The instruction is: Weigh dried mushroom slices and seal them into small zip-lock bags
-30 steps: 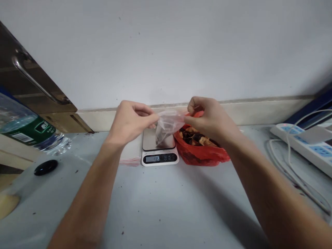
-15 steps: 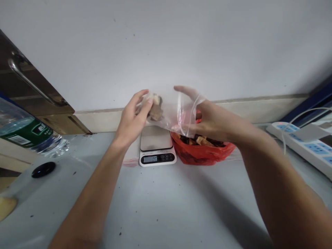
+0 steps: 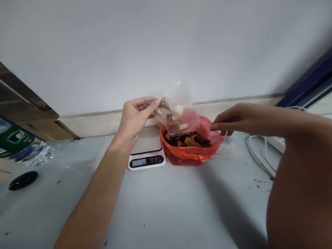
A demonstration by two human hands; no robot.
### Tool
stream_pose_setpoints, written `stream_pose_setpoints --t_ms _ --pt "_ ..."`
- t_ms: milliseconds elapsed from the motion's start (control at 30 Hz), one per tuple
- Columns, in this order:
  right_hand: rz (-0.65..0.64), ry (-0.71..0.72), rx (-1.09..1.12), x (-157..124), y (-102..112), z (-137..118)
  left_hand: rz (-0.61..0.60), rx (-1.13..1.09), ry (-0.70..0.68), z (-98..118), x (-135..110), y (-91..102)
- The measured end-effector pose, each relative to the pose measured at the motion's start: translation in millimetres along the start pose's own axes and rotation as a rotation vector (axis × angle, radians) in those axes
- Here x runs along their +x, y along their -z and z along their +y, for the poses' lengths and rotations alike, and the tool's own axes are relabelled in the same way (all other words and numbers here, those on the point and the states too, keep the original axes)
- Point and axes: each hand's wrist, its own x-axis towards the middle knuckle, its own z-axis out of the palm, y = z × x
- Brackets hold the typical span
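My left hand pinches a clear plastic bag by its left end. Brown and pale chunks show through the plastic. The bag hangs tilted over an open red plastic bag, which is filled with dark brown dried pieces. My right hand is at the red bag's right rim, apart from the clear bag. Its thumb and fingers are drawn together, and anything between them is hidden. A white digital scale stands below my left hand, its plate bare in the visible part.
A water bottle with a green label and a black oval object are at the left. Flat clear plastic bags lie right of the red bag. White cable loops at the right. A wall rises behind.
My right hand has come away from the clear bag and moved right. My left hand still holds that bag, now hanging over the red bag with its chunks spread lower. The view has shifted right.
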Motion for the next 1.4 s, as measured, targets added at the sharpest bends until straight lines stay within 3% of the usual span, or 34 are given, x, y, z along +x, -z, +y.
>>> stream_pose_setpoints --t_ms 67,133,267,400,600,700,833,933,1000,1200,1400 --pt "-0.068 -0.109 -0.15 -1 4 1 -0.068 0.01 -0.07 -2 -1 -8.0" --pt "-0.008 -0.16 -0.191 2 5 -2 -0.105 0.029 -0.131 -1 -3 -14.4" --pt "0.14 -0.123 -0.181 10 0 -8 -0.043 0.141 -0.252 8 -8 -20.0" --pt "0.123 -0.091 -0.224 15 -10 -15 0.014 0.181 -0.317 16 -12 -18.0" --pt "0.15 0.0 -0.068 24 -23 -19 0.11 0.113 -0.26 21 -9 -4.4" --pt "0.177 -0.021 0.007 29 -28 -17 0.118 0.103 -0.251 23 -8 5.6" --pt "0.079 0.043 0.041 31 -32 -21 0.003 0.169 -0.292 20 -11 8.5" --pt "-0.057 0.143 0.145 27 -36 -29 -0.108 0.189 -0.346 13 -16 -0.5" --pt "-0.12 0.13 0.229 24 -38 -35 -0.157 0.18 -0.357 10 -18 -8.1" --pt "0.106 0.042 0.382 25 -37 -32 -0.14 0.12 -0.207 3 -15 -14.8" --pt "0.134 -0.048 0.642 29 -39 -18 -0.191 0.146 -0.15 -7 -15 -21.8"
